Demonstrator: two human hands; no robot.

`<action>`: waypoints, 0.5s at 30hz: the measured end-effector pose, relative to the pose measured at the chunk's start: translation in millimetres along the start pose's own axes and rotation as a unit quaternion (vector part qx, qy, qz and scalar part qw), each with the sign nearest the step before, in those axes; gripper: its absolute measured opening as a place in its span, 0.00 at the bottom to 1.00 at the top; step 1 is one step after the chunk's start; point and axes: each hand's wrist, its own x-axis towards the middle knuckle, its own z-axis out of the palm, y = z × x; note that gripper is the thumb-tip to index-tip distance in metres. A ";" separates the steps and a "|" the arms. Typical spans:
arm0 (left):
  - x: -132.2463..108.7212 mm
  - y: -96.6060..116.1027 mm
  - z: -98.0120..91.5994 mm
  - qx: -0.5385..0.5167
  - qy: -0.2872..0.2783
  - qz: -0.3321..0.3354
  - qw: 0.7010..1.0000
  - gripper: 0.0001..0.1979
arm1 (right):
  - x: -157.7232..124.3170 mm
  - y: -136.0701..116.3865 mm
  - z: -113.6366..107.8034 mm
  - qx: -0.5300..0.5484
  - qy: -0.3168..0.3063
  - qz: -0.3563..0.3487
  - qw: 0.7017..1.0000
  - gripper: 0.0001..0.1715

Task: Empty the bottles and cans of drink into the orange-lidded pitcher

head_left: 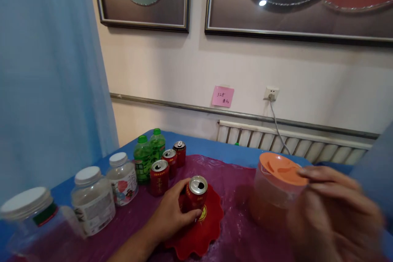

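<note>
My left hand (172, 213) is wrapped round an upright, opened red can (198, 193), over a red scalloped plate (211, 225). Its thumb lies across the can's front. On the right, my right hand (334, 208) is raised and blurred, near a clear pitcher (267, 204) with an orange lid (278, 168). Its fingertips overlap the lid's right edge in view; whether they touch it, or hold anything, I cannot make out. Left of the held can stand a front red can (159, 180), a middle one (172, 166) and a dark-topped one (181, 155).
Two green bottles (143, 163) stand behind the cans. Three white-lidded clear jars (95, 208) line the left side. A purple plastic sheet (236, 196) covers part of the blue table (196, 145). Behind are a radiator (294, 141) and a plugged-in cable (278, 129).
</note>
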 end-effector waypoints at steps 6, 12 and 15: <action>3.0 -9.2 2.7 0.011 0.004 0.039 0.999 0.32 | 12.3 -56.5 140.1 0.035 -0.260 0.091 0.961 0.13; 10.5 -33.7 8.1 -0.014 -0.006 0.092 0.996 0.36 | -47.9 -49.1 136.7 -0.026 -0.385 0.333 0.860 0.50; 12.8 -35.5 12.2 -0.033 -0.008 0.111 0.993 0.37 | -57.8 -53.9 143.5 0.035 -0.355 0.346 0.868 0.46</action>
